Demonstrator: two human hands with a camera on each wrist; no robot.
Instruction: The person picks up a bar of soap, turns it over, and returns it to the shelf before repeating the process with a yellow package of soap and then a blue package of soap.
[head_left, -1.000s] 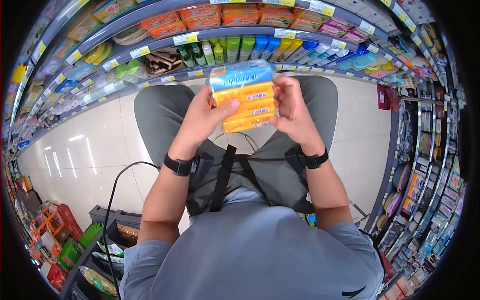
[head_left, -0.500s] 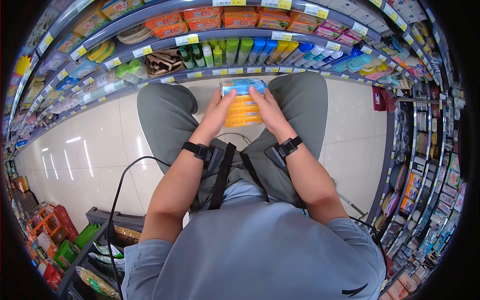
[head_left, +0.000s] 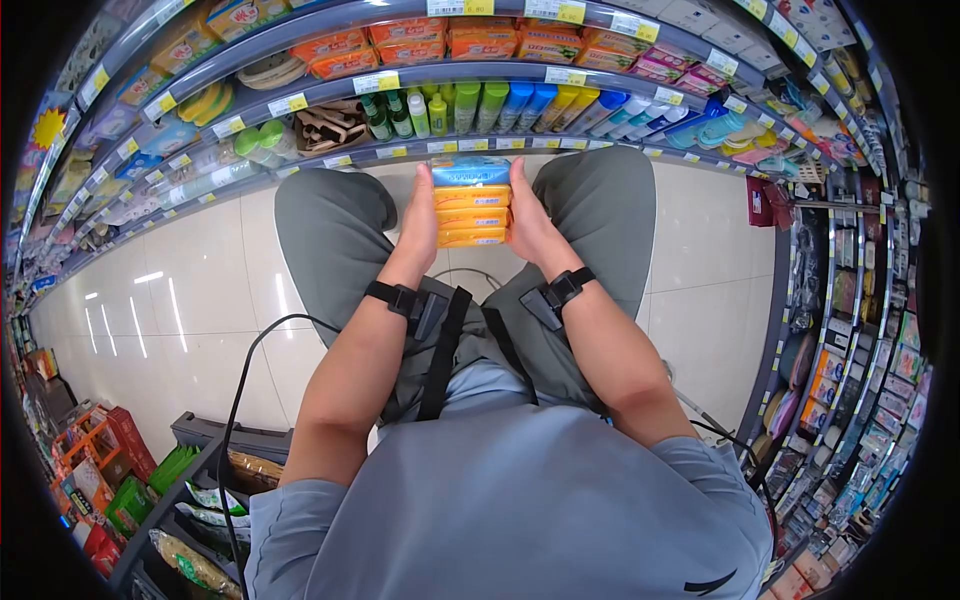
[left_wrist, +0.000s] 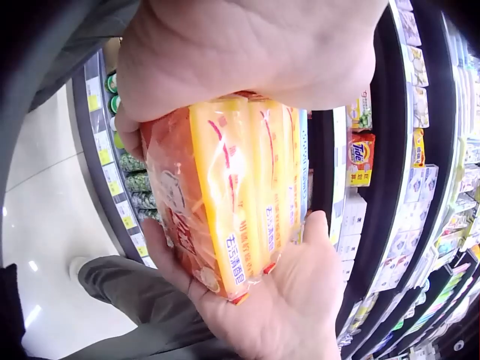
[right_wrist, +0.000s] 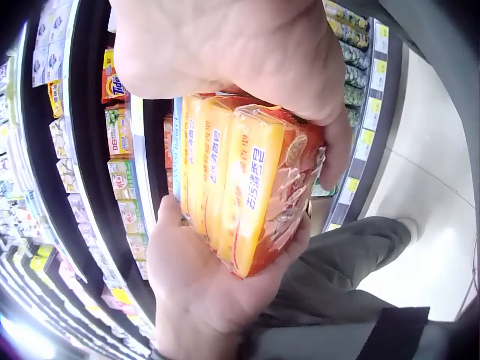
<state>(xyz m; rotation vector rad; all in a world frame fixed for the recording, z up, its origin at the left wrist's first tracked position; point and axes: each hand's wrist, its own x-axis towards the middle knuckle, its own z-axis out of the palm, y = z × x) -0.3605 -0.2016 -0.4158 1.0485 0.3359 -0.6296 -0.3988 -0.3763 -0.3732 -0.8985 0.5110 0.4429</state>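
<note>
A clear-wrapped pack of yellow-orange bars [head_left: 473,217] with a blue part at its far end is held between both hands, over the gap between the knees. The left hand [head_left: 419,222] grips its left side, and the right hand [head_left: 531,221] grips its right side. In the left wrist view the fingers wrap under the orange face of the pack [left_wrist: 232,195]. From the right wrist view, the pack [right_wrist: 232,176] rests against the palm and curled fingers of the far hand.
Ahead, a curved shelf holds orange packages [head_left: 407,40], green bottles [head_left: 465,107] and wooden pieces [head_left: 330,128]. Tall shelving [head_left: 845,300] stands at the right. A dark rack [head_left: 190,480] with bagged goods is at lower left, with a black cable [head_left: 238,385] beside it.
The pack has come down and closer to the lap since the first frame, then shifted slightly left. Both thumbs have moved from its top face to its sides.
</note>
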